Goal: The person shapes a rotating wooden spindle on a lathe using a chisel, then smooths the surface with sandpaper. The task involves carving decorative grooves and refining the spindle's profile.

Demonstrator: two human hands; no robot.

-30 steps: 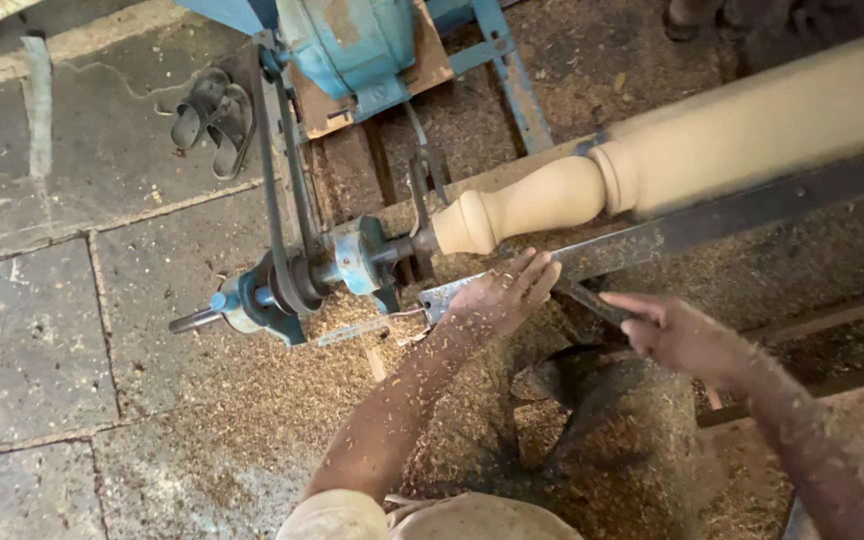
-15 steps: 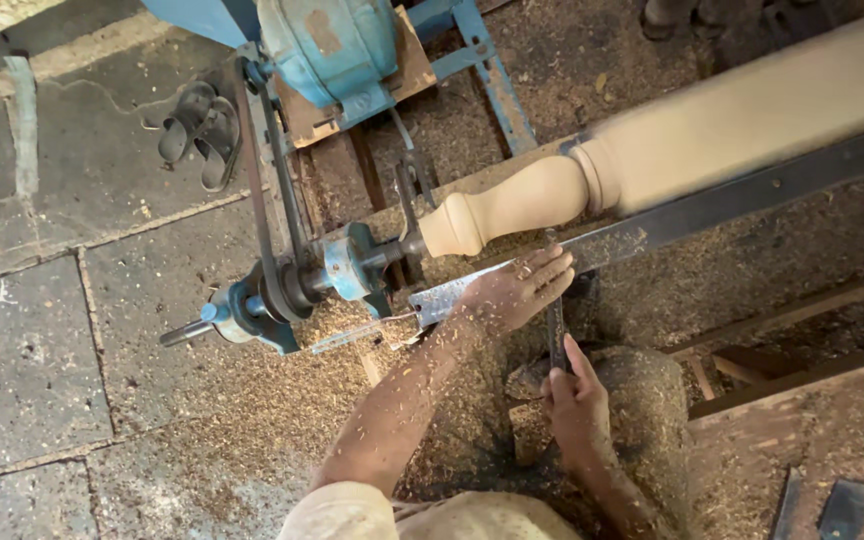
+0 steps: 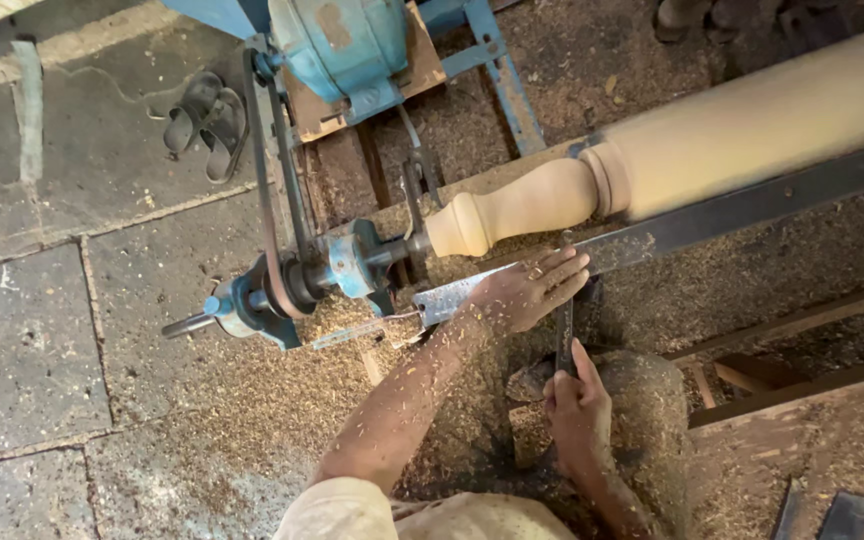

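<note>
While a long pale wooden spindle (image 3: 652, 180) lies mounted across the lathe from 9 o'clock to 3 o'clock, a woodturner steadies a dark-handled turning chisel (image 3: 564, 315) against it from below. The right hand (image 3: 577, 410), at 6 o'clock of the work, is clamped round the chisel's handle; the left hand (image 3: 527, 290) lies flat, fingers spread, over the blade where it crosses the dark steel tool rest (image 3: 752, 205), pressing it down. The chisel's tip points up at the narrow neck of the spindle, though whether steel meets wood cannot be told.

Judging by its shape, the turning is part done: the end at 9 o'clock already carries a rounded knob, a swelling vase form and a bead, while the thick stretch running off toward 3 o'clock looks like a plain cylinder, not yet detailed.

At 9 o'clock of the knob sits the blue headstock (image 3: 342, 265), its pulley looped by a drive belt (image 3: 272, 170) that climbs toward a blue motor (image 3: 342, 45) at 12 o'clock. Sawdust (image 3: 212, 400) lies thick over the stone floor (image 3: 22, 340) and dusts both forearms. A pair of dark sandals (image 3: 207, 120) lies on the flagstones at 10 o'clock, well apart from the work.
</note>
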